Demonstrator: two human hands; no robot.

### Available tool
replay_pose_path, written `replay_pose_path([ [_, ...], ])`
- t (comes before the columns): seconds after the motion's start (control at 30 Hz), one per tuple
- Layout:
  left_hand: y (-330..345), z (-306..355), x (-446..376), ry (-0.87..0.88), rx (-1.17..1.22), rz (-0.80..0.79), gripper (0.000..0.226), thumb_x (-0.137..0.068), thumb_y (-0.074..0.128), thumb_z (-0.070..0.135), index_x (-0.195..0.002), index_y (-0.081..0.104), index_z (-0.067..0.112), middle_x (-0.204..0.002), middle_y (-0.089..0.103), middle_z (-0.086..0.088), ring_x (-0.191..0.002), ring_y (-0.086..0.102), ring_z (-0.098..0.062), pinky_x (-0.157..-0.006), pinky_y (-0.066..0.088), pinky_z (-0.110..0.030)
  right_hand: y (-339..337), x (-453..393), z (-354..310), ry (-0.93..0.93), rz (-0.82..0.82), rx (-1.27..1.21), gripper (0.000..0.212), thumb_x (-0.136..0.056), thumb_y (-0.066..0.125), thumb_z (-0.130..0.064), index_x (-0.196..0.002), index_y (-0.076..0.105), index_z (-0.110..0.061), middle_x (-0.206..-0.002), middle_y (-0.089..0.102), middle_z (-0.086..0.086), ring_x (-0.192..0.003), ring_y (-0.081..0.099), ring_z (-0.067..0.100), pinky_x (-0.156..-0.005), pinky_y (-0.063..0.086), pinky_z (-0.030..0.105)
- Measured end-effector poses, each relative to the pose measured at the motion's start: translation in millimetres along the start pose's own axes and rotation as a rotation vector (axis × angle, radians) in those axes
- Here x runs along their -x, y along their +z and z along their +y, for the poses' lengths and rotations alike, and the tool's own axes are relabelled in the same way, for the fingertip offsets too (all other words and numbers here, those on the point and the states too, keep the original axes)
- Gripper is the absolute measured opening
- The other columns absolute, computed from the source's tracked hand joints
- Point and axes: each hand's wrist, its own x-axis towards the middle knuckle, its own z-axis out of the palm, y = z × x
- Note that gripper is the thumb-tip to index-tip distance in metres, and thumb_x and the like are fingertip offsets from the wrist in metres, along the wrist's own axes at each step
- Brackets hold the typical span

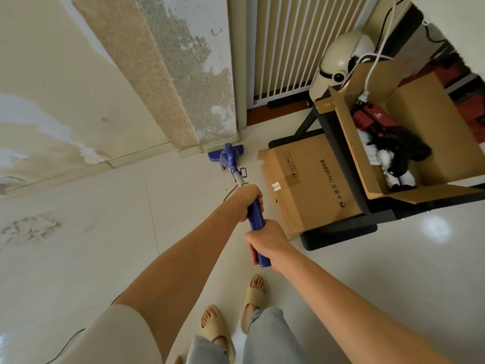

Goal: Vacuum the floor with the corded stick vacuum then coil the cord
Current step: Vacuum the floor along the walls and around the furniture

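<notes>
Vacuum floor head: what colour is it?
Blue-purple; the floor head shows best in the head view, by the wall's base.

Brown cardboard box on the floor (309,185): side print reads "PVC" among Chinese characters, with handling symbols near its top edge. Small white sticker (275,186) on the same box, text too small to read.

Bright, even daylight; glare patch on floor (435,227); soft shadows; strong wide-angle bending at edges; corners perhaps slightly blurred.

One head-worn camera is looking forward and steeply down at the floor (78,245). It is sitting close above both arms, facing the wall (52,88) toward 12 o'clock.
</notes>
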Motion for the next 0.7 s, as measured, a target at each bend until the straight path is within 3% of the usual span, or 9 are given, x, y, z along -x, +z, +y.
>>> replay_pose_path([
  [0.1,3.5,-0.3,8.9,0.058,-0.041,0.024,0.015,-0.083,0.046,-0.003,-0.072,0.045,0.007,-0.059,0.048,-0.008,-0.052,0.046,-0.017,-0.066,0.047,-0.028,-3.9,16.4,-3.6,-0.021,-0.015,-0.042,0.01,-0.08,0.052,-0.001,-0.088,0.051,-0.008,-0.053,0.051,0.003,-0.035,0.047,0.011,-0.041,0.04,0.019],
  [0.27,10.8,-30.1,26.8,0.056,-0.037,0.022,0.012,-0.081,0.043,-0.005,-0.076,0.046,0.005,-0.058,0.046,-0.009,-0.049,0.044,-0.017,-0.054,0.045,-0.027,-2.9,53.1,19.0,0.01,-0.082,-0.15,0.007,-0.077,0.052,0.0,-0.08,0.051,-0.007,-0.054,0.049,0.005,-0.043,0.046,0.016,-0.047,0.042,0.027],
  [0.3,11.5,-40.3,32.5,0.056,-0.055,0.023,0.012,-0.08,0.043,-0.005,-0.086,0.05,0.002,-0.058,0.046,-0.009,-0.049,0.044,-0.017,-0.052,0.045,-0.027,0.1,62.7,26.8,0.028,-0.091,-0.189,0.008,-0.078,0.052,0.0,-0.078,0.05,-0.007,-0.055,0.049,0.006,-0.043,0.045,0.016,-0.046,0.042,0.027],
  [0.33,13.0,-46.9,36.3,0.057,-0.069,0.024,0.027,-0.078,0.043,-0.005,-0.104,0.052,-0.002,-0.058,0.047,-0.01,-0.048,0.045,-0.018,-0.049,0.046,-0.026,1.1,69.6,32.2,0.042,-0.099,-0.229,0.009,-0.079,0.052,0.001,-0.076,0.05,-0.008,-0.055,0.048,0.006,-0.043,0.044,0.016,-0.045,0.041,0.027],
  [0.37,12.5,-57.8,39.6,0.06,-0.094,0.019,0.051,-0.076,0.044,-0.004,-0.126,0.048,-0.003,-0.057,0.049,-0.01,-0.046,0.047,-0.018,-0.047,0.047,-0.025,3.4,80.8,39.9,0.051,-0.102,-0.252,0.011,-0.08,0.051,0.001,-0.075,0.049,-0.009,-0.054,0.048,0.006,-0.043,0.044,0.015,-0.044,0.04,0.027],
  [0.43,13.1,-68.6,43.8,0.082,-0.116,0.012,0.07,-0.075,0.045,-0.002,-0.144,0.035,-0.003,-0.058,0.052,-0.009,-0.046,0.049,-0.018,-0.042,0.047,-0.023,3.1,93.0,47.2,0.056,-0.119,-0.248,0.013,-0.081,0.051,0.001,-0.072,0.049,-0.009,-0.054,0.048,0.005,-0.044,0.043,0.015,-0.044,0.04,0.026],
  [0.6,-7.8,-111.8,74.5,0.07,-0.069,-0.007,0.036,-0.076,0.046,-0.001,-0.112,0.048,0.005,-0.059,0.05,-0.01,-0.048,0.049,-0.019,-0.044,0.046,-0.024,31.2,134.2,70.3,0.054,-0.095,-0.214,0.013,-0.081,0.051,0.001,-0.071,0.051,-0.008,-0.053,0.048,0.005,-0.044,0.043,0.014,-0.044,0.041,0.026],
  [0.63,-15.5,-118.7,82.2,0.053,-0.062,-0.021,0.037,-0.075,0.046,-0.001,-0.112,0.05,0.002,-0.058,0.05,-0.01,-0.047,0.049,-0.019,-0.045,0.046,-0.024,39.4,140.6,74.2,0.054,-0.093,-0.201,0.013,-0.081,0.051,0.002,-0.072,0.051,-0.007,-0.053,0.049,0.006,-0.043,0.044,0.014,-0.043,0.041,0.025],
  [0.7,-30.1,-136.8,83.8,0.041,-0.034,-0.015,0.063,-0.072,0.046,-0.002,-0.135,0.046,0.001,-0.053,0.05,-0.009,-0.041,0.049,-0.018,-0.045,0.046,-0.024,54.9,150.0,83.0,0.055,-0.093,-0.162,0.01,-0.079,0.051,0.002,-0.074,0.052,-0.006,-0.053,0.049,0.006,-0.042,0.044,0.014,-0.043,0.042,0.025],
])
